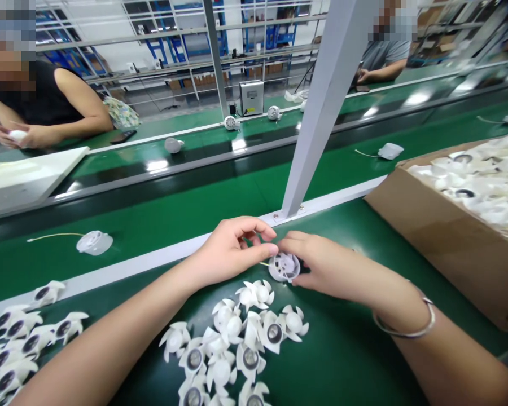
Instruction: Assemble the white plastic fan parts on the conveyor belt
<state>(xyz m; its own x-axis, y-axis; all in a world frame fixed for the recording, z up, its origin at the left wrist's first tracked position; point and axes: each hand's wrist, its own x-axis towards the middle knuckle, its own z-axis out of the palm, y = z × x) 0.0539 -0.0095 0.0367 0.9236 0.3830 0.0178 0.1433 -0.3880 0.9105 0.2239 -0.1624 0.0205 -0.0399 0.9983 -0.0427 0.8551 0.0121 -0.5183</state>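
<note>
A small round white fan housing [284, 267] with a thin yellowish wire sits on the green table in front of me. My right hand [317, 259] grips it, fingers over its far rim and thumb at its near side. My left hand [239, 248] hovers just left of the housing, fingers loosely curved and thumb tip close to its upper edge. A gap shows between that thumb and forefinger, with nothing visible in it. Nearer to me lie several white fan blades [220, 369], some with their dark-ringed hub sides up.
More fan blades [14, 327] lie at left. A cardboard box [432, 237] full of white parts stands at right. Beyond a white rail, the green conveyor belt [220, 203] carries housings [94, 242]. A slanted metal post [322, 107] rises ahead. Two people sit across the line.
</note>
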